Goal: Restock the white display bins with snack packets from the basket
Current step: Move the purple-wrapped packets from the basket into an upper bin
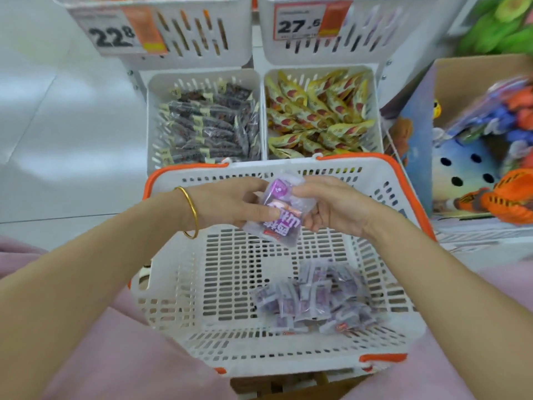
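Head view: both hands meet mid-frame over the basket (173,284), left hand (230,203) and right hand (328,206) pinching a stack of purple packets (277,212), probably squaring them up for a bin. More purple packets (314,298) sit lower right in the basket; bins (259,79) wait up top.

Glossy pale floor tiles (57,125) spread left; a cardboard box (476,76) of plush toys (504,197) stands right.

Both bare forearms reach forward, converging. The left hand (230,203) and right hand (331,209) face each other, fingers curled, together pinching a purple snack packet (285,226).
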`<action>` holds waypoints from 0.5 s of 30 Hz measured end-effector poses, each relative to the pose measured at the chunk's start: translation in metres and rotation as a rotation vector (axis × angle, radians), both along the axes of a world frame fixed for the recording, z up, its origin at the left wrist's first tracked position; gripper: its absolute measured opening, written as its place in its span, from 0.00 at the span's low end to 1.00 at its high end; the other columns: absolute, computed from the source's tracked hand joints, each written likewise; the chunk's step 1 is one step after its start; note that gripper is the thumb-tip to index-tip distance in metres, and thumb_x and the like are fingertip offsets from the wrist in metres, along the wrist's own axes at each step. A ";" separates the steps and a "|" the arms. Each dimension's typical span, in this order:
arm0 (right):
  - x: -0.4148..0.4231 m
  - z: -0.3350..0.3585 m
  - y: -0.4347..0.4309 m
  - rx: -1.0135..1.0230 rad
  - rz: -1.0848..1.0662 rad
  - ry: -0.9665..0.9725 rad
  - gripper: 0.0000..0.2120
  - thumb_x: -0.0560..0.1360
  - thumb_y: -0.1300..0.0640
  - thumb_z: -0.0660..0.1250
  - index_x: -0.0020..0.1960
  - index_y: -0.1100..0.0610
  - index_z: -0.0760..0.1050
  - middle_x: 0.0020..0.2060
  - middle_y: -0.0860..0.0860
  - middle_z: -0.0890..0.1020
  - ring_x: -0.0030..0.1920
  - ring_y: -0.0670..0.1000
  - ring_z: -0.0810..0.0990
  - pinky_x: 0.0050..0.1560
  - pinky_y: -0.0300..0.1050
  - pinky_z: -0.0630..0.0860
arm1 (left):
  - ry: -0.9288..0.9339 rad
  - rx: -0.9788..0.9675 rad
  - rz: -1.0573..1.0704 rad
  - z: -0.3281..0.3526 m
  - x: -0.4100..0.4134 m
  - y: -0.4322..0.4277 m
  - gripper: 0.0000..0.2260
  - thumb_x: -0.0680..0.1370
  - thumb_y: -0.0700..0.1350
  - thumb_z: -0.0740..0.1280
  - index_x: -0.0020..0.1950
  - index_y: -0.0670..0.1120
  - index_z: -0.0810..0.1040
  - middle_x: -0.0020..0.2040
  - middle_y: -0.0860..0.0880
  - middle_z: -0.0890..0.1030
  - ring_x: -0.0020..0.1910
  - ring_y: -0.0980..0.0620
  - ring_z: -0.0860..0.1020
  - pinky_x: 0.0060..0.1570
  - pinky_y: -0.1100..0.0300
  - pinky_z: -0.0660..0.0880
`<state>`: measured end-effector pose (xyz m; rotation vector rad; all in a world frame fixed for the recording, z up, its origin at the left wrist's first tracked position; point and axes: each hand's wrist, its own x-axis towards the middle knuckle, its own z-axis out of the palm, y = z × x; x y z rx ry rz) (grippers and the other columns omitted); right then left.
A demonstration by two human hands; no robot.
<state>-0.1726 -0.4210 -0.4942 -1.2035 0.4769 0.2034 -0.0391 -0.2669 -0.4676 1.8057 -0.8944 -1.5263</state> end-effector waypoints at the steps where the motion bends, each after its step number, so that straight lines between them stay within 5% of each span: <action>1: 0.000 0.001 0.003 -0.003 -0.099 -0.014 0.14 0.69 0.55 0.71 0.50 0.60 0.71 0.30 0.53 0.79 0.22 0.48 0.74 0.22 0.37 0.70 | 0.013 -0.019 0.036 0.001 -0.002 -0.002 0.22 0.72 0.51 0.70 0.64 0.47 0.72 0.60 0.43 0.79 0.59 0.44 0.78 0.59 0.48 0.75; 3: -0.002 0.004 0.009 -0.032 -0.263 -0.031 0.16 0.69 0.48 0.69 0.52 0.56 0.71 0.36 0.52 0.78 0.26 0.49 0.73 0.25 0.39 0.68 | 0.048 -0.054 0.169 0.000 -0.004 -0.005 0.24 0.70 0.49 0.69 0.64 0.43 0.71 0.59 0.41 0.79 0.54 0.46 0.80 0.51 0.54 0.79; 5: -0.004 0.007 0.015 -0.158 -0.284 -0.016 0.29 0.64 0.41 0.69 0.61 0.50 0.68 0.47 0.53 0.78 0.35 0.51 0.77 0.28 0.43 0.70 | 0.099 -0.091 0.292 0.002 -0.006 -0.005 0.25 0.69 0.47 0.69 0.64 0.42 0.69 0.56 0.41 0.80 0.49 0.50 0.81 0.44 0.59 0.80; 9: -0.005 0.012 0.017 -0.354 -0.252 -0.082 0.34 0.71 0.48 0.70 0.72 0.48 0.59 0.52 0.59 0.80 0.42 0.52 0.81 0.31 0.44 0.77 | 0.241 -0.173 0.441 0.006 -0.009 -0.004 0.30 0.65 0.44 0.70 0.65 0.45 0.65 0.58 0.42 0.79 0.56 0.44 0.80 0.52 0.50 0.79; 13: 0.002 0.014 0.017 -0.171 -0.316 -0.122 0.30 0.66 0.53 0.73 0.64 0.60 0.67 0.47 0.60 0.82 0.36 0.51 0.80 0.28 0.42 0.74 | 0.305 -0.230 0.490 0.009 -0.007 -0.001 0.27 0.70 0.48 0.69 0.68 0.50 0.66 0.60 0.44 0.79 0.57 0.45 0.80 0.54 0.49 0.78; 15: 0.003 0.012 0.017 -0.084 -0.328 -0.120 0.20 0.66 0.55 0.71 0.54 0.64 0.73 0.41 0.58 0.81 0.33 0.51 0.78 0.27 0.40 0.72 | 0.324 -0.244 0.504 0.009 -0.005 -0.001 0.26 0.73 0.51 0.69 0.69 0.50 0.66 0.62 0.45 0.78 0.58 0.46 0.79 0.54 0.50 0.78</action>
